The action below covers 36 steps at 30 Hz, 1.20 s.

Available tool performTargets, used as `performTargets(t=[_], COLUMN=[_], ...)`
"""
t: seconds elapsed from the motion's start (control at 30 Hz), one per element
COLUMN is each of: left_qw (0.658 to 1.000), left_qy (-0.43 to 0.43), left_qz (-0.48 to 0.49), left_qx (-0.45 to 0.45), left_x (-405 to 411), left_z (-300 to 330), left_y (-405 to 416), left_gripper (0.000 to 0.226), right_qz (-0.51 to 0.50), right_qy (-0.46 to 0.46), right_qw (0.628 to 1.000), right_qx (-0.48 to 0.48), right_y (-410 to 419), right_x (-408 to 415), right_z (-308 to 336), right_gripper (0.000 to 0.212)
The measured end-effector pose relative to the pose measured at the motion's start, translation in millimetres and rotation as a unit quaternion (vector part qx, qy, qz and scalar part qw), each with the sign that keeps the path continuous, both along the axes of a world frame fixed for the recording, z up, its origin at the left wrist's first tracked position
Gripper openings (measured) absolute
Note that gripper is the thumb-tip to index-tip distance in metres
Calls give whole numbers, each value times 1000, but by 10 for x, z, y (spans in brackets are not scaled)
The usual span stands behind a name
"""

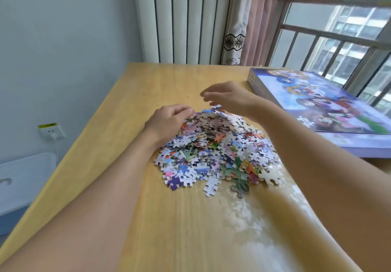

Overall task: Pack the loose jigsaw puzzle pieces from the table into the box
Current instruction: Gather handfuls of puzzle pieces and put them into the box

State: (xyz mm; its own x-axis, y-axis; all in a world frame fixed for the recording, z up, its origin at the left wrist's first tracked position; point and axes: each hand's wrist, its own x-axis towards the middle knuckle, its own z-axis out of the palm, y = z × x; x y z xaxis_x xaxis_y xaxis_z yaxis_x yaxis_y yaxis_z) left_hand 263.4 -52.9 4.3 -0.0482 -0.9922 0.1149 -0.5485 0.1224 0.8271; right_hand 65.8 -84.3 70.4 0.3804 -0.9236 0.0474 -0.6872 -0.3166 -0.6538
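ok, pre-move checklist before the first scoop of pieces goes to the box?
1. Pieces gathered in one pile on the table: ok, a few strays at the near edge.
2. Left hand on the pile: ok, fingers curled against its left side.
3. Right hand on the pile: not ok, it hovers open above the far end.
4. Box open to take pieces: not ok, the printed lid faces up and looks closed.
5. Path from pile to box: ok, bare table between them.
6. Box within reach: ok, just right of the right forearm.
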Motion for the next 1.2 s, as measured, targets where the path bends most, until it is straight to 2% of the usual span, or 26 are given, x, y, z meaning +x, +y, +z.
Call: performTargets(t=[0.03, 0.07, 0.13, 0.2, 0.27, 0.43, 0.63, 0.83, 1.1, 1.2], left_qw=[1000, 999, 999, 998, 997, 995, 994, 991, 992, 994], left_qy=[12, 17, 17, 25, 42, 76, 90, 124, 115, 108], left_qz=[-9, -19, -37, -49, -56, -57, -63, -23, 23, 5], left_qx=[-11, -21, -34, -40, -40, -36, -21, -44, -53, -31], left_x=[-13, -23, -40, -46, -41, -64, -65, -103, -141, -126], left_z=[3, 6, 16, 15, 13, 22, 34, 11, 4, 1], left_y=[12, 22, 35, 40, 43, 24, 15, 2, -6, -8], left_gripper=[42, 35, 25, 24, 33, 56, 49, 14, 13, 16], right_qz=[-55, -98, -121, -79, -17, 48, 47, 33, 44, 34], right_qy=[-11, 16, 74, 71, 43, 106, 119, 134, 126, 101], right_qw=[997, 993, 990, 992, 996, 993, 992, 986, 971, 974], right_qx=[-44, -69, -12, 62, 80, 13, -4, -97, -199, -202], right_y=[37, 74, 153, 234, 339, 474, 510, 544, 580, 551], right_x=[-66, -123, -187, -217, -210, -224, -350, -318, -218, -217], right_z=[-42, -88, -175, -220, -209, -211, -175, -207, -231, -261], right_gripper=[41, 47, 68, 82, 88, 108, 100, 85, 58, 63])
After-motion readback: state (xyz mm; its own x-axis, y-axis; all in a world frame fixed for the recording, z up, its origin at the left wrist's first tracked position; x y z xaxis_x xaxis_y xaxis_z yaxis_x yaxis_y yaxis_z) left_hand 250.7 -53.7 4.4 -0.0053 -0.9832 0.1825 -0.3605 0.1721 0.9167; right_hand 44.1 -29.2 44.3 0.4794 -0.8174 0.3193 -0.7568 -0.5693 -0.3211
